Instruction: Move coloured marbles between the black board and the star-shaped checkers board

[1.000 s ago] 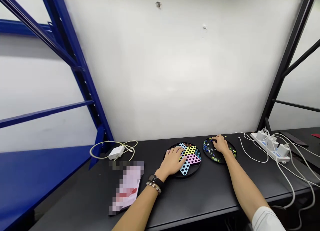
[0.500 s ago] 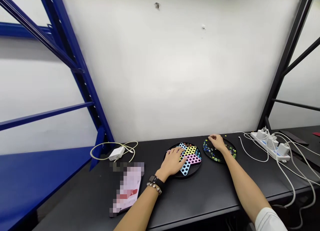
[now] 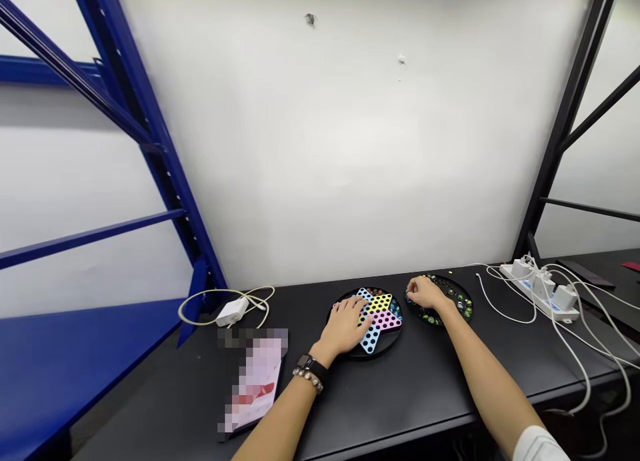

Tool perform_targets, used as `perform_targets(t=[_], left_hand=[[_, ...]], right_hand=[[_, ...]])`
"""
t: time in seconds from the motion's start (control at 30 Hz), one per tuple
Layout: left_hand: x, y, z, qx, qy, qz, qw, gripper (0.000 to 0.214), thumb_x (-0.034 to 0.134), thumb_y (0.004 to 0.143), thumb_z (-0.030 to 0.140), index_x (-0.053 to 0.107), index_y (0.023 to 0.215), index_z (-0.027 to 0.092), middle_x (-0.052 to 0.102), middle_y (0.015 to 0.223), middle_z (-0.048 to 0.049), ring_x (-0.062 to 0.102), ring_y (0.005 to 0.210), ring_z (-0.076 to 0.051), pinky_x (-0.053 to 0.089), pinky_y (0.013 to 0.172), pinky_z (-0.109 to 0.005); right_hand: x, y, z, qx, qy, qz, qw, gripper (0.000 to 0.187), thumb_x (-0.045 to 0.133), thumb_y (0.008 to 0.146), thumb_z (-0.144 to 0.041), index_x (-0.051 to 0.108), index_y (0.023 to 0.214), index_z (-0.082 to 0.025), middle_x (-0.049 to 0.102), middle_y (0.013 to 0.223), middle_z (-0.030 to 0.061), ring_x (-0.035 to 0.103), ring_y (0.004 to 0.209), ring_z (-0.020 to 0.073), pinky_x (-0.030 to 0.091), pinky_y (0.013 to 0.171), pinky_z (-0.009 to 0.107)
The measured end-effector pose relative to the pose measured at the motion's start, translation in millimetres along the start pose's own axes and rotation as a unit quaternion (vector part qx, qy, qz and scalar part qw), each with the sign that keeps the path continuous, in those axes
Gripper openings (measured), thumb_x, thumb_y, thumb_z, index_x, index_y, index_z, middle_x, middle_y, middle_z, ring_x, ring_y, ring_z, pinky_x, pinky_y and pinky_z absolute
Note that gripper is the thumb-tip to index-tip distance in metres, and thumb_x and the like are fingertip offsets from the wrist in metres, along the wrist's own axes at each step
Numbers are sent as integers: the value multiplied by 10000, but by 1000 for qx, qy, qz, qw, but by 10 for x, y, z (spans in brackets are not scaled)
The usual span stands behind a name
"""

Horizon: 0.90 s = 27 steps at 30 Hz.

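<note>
My left hand [image 3: 345, 324] lies with fingers stretched over the left part of a star-shaped Chinese checkers board [image 3: 385, 320], whose points are blue, yellow and pink with dark holes. The board sits in a round black tray [image 3: 373, 354], where some marbles [image 3: 395, 308] show along the right side. To the right, my right hand [image 3: 426, 293] is above a second round black tray [image 3: 453, 294] with colored marbles [image 3: 467, 310] around its rim. Its fingers are pinched together at that tray's left edge; whatever is between them is hidden.
Left of the hands, a phone-like device [image 3: 257, 388] with a blurred screen lies on the black table [image 3: 390, 408]. A white charger [image 3: 233, 311] with a looped cable is behind it. At right stands a power strip [image 3: 543, 292] with several plugs and trailing white cables.
My right hand has shifted left and slightly toward me, to the left edge of the marble tray. My left hand stays on the board. The whole view has tilted slightly.
</note>
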<state>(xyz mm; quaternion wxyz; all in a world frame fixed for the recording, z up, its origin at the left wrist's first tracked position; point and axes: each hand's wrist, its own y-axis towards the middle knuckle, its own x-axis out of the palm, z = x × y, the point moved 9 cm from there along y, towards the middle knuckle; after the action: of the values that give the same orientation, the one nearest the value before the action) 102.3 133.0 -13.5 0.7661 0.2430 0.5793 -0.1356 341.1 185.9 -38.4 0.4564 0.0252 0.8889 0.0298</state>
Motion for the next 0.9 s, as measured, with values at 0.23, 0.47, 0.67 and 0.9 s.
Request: perform_targets(t=[0.23,0.47,0.67,0.9], left_hand=[[0,-4,11,2,0,-2,1000,451,397,952,473,533,1321,250,521,1410,-81,444,1308,-292,334,1097,-505],[0,-3,10,2,3,0,1000,436,388,957,464,545,1301,248,517,1413,-81,444,1312,-294,338,1094,-509],[-16,-8,15,3,2,0,1000,445,385,958,470,536,1320,258,515,1414,-79,444,1312,-293,332,1101,-505],[-6,-5,5,5,-2,2,1000,453,386,953,478,539,1312,249,511,1418,-84,445,1313,-302,333,1098,-522]], right_hand=[[4,-49,-22,-20,-61,-16,998,193,656,754,-219,705,941,-209,667,869,24,593,819,154,386,694,230],[-4,-88,-176,-68,-91,-30,993,247,659,799,-251,730,1035,-249,669,857,11,596,806,151,387,695,235],[-50,-93,-125,-32,-22,17,999,134,674,745,-214,723,869,-218,658,807,12,580,795,156,376,704,243],[-122,-5,-57,-6,108,53,993,113,607,760,-276,635,789,-171,631,742,20,550,681,136,387,616,232]])
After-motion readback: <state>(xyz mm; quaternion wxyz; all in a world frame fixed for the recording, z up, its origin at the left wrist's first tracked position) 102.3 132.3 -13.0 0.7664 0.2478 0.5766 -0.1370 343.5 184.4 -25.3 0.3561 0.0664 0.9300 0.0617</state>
